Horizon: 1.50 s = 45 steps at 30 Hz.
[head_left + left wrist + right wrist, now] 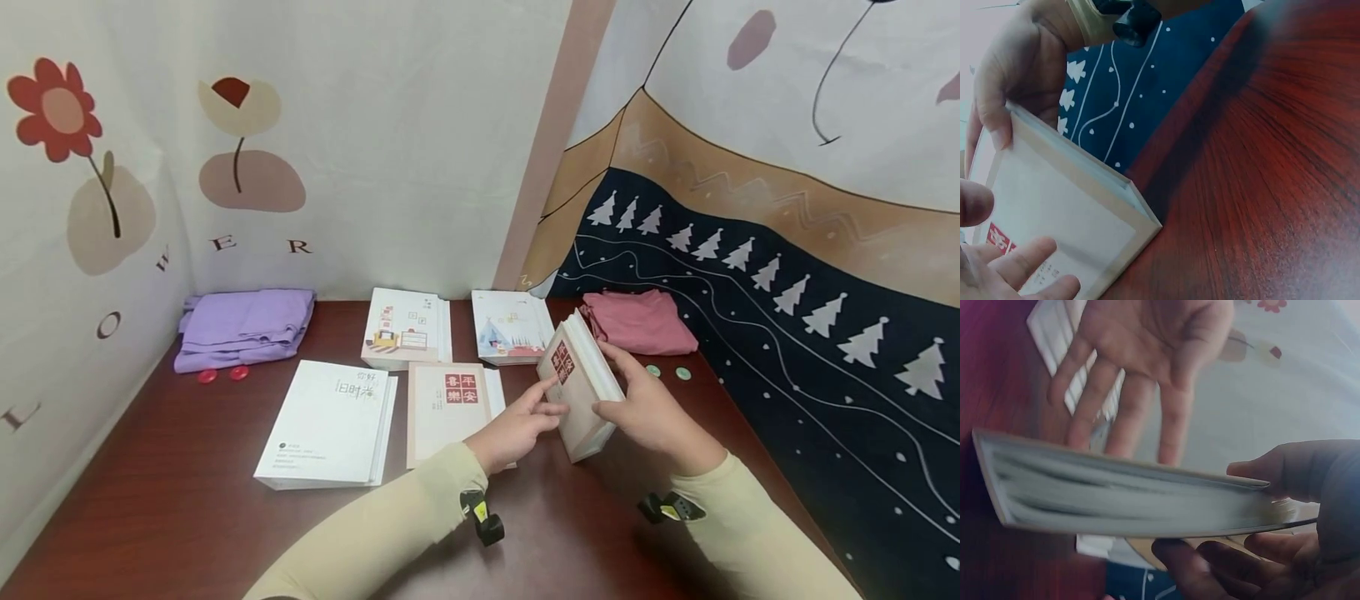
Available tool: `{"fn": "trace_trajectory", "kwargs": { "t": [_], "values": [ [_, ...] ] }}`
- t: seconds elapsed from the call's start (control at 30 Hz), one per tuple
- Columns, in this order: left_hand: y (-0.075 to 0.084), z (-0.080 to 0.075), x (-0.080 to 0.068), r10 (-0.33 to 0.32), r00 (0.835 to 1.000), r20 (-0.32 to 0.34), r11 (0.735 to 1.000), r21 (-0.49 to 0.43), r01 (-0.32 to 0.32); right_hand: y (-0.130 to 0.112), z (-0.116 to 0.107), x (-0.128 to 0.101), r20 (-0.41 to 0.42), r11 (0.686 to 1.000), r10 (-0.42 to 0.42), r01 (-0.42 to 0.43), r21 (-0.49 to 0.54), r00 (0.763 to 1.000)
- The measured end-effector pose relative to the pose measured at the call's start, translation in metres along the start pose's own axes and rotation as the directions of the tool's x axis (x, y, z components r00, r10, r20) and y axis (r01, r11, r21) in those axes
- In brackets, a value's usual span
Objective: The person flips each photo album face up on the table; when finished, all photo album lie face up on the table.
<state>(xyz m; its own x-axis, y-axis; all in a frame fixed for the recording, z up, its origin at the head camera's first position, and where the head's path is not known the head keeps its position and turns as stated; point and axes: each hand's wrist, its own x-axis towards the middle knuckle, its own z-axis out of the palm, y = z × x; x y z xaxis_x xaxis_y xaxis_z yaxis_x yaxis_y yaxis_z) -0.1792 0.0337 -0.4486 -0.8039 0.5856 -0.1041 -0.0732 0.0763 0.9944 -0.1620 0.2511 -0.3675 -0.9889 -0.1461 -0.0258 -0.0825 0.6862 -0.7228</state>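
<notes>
Currently, a thick beige paperback book with a red stamp is gripped on edge by the right hand, steadied by the left hand's straight fingers; bare wooden table lies nearer.

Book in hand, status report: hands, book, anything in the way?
Right hand grips book, tilted on edge on table. Left hand open, fingers touching its cover. Matching book flat just left of it.

"平安喜樂" on lying beige book

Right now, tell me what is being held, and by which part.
The right hand grips the tilted book by its page edge; the left hand fingers touch its cover.
</notes>
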Motion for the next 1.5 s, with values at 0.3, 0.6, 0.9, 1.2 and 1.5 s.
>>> {"fn": "trace_trajectory", "kwargs": {
  "t": [0.3, 0.6, 0.9, 1.2, 1.5],
  "values": [
    [-0.004, 0.002, 0.006, -0.079, 0.978, -0.195, 0.995, 0.05, 0.09, 0.034, -0.005, 0.01, -0.007, 0.985, 0.074, -0.074, -0.155, 0.997],
    [-0.009, 0.0, 0.006, -0.102, 0.965, -0.241, 0.993, 0.033, 0.113, 0.065, 0.007, 0.021, 0.113, 0.983, 0.174, -0.167, -0.072, 0.978],
    [-0.01, -0.004, -0.001, -0.098, 0.966, -0.238, 0.991, 0.063, 0.116, 0.069, 0.018, 0.023, 0.188, 0.973, 0.229, -0.229, -0.022, 0.955],
    [-0.002, -0.012, -0.011, -0.119, 0.977, -0.176, 0.992, 0.022, 0.125, 0.066, 0.024, 0.031, 0.184, 0.977, 0.215, -0.213, -0.027, 0.959],
    [0.023, -0.053, -0.054, 0.024, 0.968, -0.25, 0.963, 0.267, 0.045, 0.068, 0.012, 0.039, 0.153, 0.983, 0.183, -0.181, -0.025, 0.971]
  ]
}}
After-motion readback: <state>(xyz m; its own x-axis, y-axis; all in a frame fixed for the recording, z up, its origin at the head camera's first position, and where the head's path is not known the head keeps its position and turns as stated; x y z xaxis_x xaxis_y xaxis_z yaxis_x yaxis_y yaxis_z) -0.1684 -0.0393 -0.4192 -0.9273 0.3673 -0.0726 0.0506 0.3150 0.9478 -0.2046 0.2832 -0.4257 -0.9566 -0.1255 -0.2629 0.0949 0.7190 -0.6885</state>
